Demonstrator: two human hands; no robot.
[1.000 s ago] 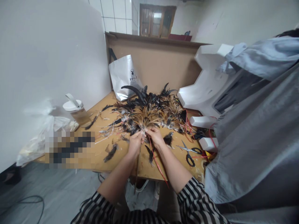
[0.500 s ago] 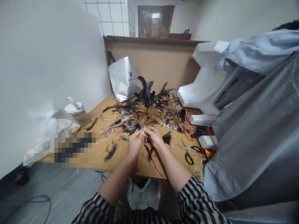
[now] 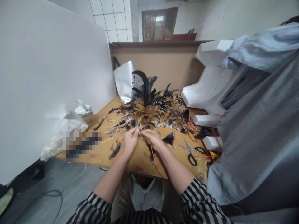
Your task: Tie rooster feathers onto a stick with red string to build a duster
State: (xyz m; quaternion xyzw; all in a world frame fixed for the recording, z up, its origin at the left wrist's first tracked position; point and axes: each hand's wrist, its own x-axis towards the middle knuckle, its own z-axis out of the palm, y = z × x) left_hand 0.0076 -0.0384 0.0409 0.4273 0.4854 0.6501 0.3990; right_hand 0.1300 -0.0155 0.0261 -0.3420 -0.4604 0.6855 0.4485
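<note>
Brown-and-black feather bundle (image 3: 149, 113): we pinch its quill ends with left hand (image 3: 130, 140) and right hand (image 3: 151, 139), thin red string (image 3: 154, 157) trailing down.

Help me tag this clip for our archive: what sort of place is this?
Probably a small home craft workshop, not a factory. A wooden worktable holds a heap of brown and black feathers, with scissors and red string by the hands. White tiled walls stand behind.

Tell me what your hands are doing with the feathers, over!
Left hand and right hand both pinched on feather bundle at its near edge. Red string trails under right hand. Scissors lie apart, to the right.
</note>
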